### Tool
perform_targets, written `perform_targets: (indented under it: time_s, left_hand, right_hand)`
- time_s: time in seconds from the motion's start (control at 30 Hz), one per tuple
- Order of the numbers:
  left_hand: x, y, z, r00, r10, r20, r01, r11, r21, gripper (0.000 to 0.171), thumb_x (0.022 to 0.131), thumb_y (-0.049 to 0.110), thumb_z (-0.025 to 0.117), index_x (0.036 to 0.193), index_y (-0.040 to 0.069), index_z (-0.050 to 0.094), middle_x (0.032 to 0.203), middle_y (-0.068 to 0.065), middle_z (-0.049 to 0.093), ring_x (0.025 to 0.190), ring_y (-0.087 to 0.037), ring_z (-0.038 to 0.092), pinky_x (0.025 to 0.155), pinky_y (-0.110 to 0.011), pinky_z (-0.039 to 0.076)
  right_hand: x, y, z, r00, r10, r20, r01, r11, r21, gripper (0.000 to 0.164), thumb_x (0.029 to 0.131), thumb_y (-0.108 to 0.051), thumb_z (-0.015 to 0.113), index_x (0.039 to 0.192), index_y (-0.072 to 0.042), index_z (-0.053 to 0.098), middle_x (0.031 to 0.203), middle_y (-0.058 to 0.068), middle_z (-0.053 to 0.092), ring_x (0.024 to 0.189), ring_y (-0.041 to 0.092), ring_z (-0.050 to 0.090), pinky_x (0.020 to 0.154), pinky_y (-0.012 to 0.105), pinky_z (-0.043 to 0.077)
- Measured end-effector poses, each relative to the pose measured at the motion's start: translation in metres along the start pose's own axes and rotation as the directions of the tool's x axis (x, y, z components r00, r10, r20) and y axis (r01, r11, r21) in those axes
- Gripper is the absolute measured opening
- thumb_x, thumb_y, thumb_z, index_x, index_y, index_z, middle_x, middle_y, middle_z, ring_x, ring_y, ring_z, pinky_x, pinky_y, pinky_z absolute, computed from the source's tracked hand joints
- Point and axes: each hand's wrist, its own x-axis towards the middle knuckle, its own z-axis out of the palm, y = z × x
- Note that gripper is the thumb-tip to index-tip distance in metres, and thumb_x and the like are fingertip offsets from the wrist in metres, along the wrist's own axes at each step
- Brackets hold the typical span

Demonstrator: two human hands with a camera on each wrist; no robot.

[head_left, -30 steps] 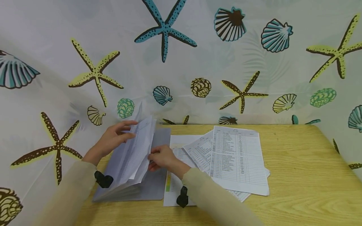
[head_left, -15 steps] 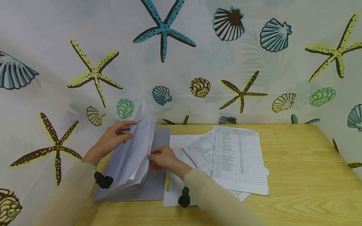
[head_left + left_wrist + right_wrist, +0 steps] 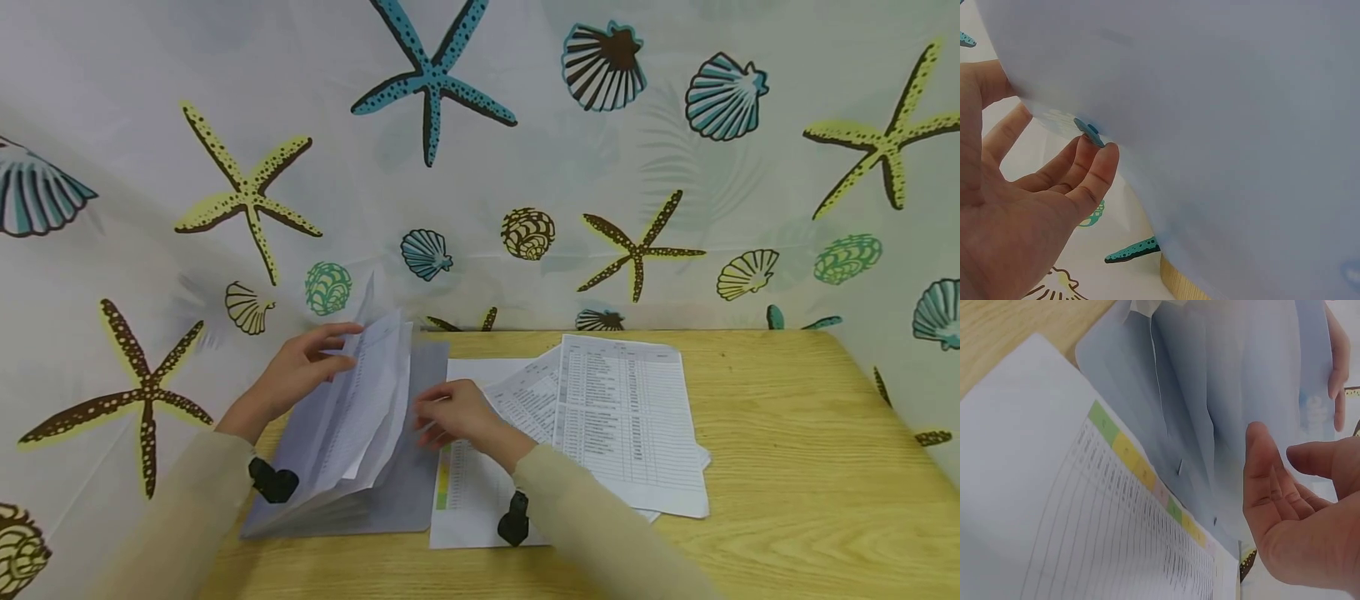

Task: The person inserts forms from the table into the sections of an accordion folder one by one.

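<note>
A bluish translucent expanding file folder (image 3: 330, 433) stands spread on the left of the table, its dividers fanned upright with printed sheets (image 3: 367, 375) among them. My left hand (image 3: 303, 371) holds the raised flap (image 3: 1210, 125) at its edge. In the left wrist view, fingertips meet a small blue clasp (image 3: 1089, 132) there, and another finger goes behind the edge. My right hand (image 3: 457, 412) hovers over the folder's right side with nothing in it, thumb and fingers apart. In the right wrist view its fingertips overlap the pale dividers (image 3: 1229, 394).
Right of the folder lies a sheet with a green and yellow column (image 3: 480, 508). Overlapping printed table sheets (image 3: 622, 425) lie further right on the wooden table (image 3: 810, 467). Behind hangs a cloth (image 3: 480, 167) with starfish and shells.
My right hand has let go of the divider edge and drawn back to the right, its fingers loosening. The left hand keeps its place on the flap.
</note>
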Motion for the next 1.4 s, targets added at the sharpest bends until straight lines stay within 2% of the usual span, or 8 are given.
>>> perform_targets:
  time_s: [0.17,0.43,0.73,0.87,1.07,1.4]
  left_hand:
    - [0.0,0.0,0.0,1.0,-0.001,0.007,0.001,1.0,-0.007,0.056,0.104,0.023,0.064,0.157,0.015,0.048,0.162,-0.024,0.043,0.134,-0.044,0.056,0.087,-0.029,0.054]
    - [0.001,-0.001,-0.003,1.0,-0.001,0.006,0.001,1.0,0.003,0.054,0.104,0.023,0.064,0.156,0.016,0.05,0.161,-0.025,0.043,0.133,-0.044,0.057,0.085,-0.026,0.054]
    - [0.001,-0.002,-0.002,1.0,0.004,0.015,-0.004,1.0,0.0,0.055,0.104,0.022,0.064,0.156,0.014,0.049,0.159,-0.026,0.044,0.131,-0.044,0.058,0.085,-0.027,0.054]
    - [0.0,-0.002,-0.002,1.0,0.007,0.017,-0.007,1.0,0.006,0.054,0.105,0.023,0.064,0.156,0.013,0.049,0.159,-0.026,0.044,0.131,-0.044,0.058,0.086,-0.028,0.055]
    - [0.001,-0.002,0.0,1.0,0.022,0.018,-0.022,1.0,0.006,0.054,0.105,0.023,0.064,0.155,0.011,0.05,0.159,-0.027,0.044,0.131,-0.045,0.058,0.084,-0.024,0.054]
    - [0.004,-0.003,0.004,1.0,-0.001,0.025,0.001,1.0,0.009,0.055,0.104,0.021,0.064,0.156,0.011,0.049,0.159,-0.027,0.045,0.131,-0.044,0.059,0.085,-0.026,0.054]
  right_hand:
    - [-0.003,0.001,-0.016,1.0,-0.006,-0.019,0.005,1.0,-0.016,0.033,0.103,-0.015,0.065,0.13,0.005,0.068,0.107,0.026,0.078,0.075,0.023,0.079,0.071,0.038,0.064]
    - [-0.013,0.003,-0.043,0.997,0.008,-0.083,-0.011,0.999,-0.034,0.034,0.104,-0.018,0.065,0.131,0.003,0.068,0.108,0.022,0.078,0.074,0.018,0.076,0.069,0.034,0.063]
    - [-0.029,0.008,-0.084,0.987,0.015,-0.162,-0.019,1.0,-0.025,0.031,0.104,-0.019,0.064,0.129,-0.001,0.07,0.108,0.02,0.078,0.076,0.016,0.076,0.07,0.034,0.062]
    - [-0.038,0.011,-0.104,0.978,0.025,-0.209,-0.036,0.998,-0.046,0.034,0.104,-0.02,0.065,0.132,0.0,0.068,0.109,0.019,0.078,0.079,0.018,0.076,0.073,0.036,0.063]
    - [-0.049,0.018,-0.138,0.957,0.051,-0.287,-0.077,0.994,-0.08,0.04,0.104,-0.022,0.065,0.136,0.002,0.065,0.112,0.02,0.078,0.082,0.02,0.077,0.076,0.036,0.063]
    - [-0.069,0.026,-0.188,0.918,0.063,-0.393,-0.129,0.981,-0.144,0.041,0.106,-0.024,0.063,0.138,0.001,0.063,0.12,0.021,0.075,0.09,0.022,0.075,0.078,0.034,0.063]
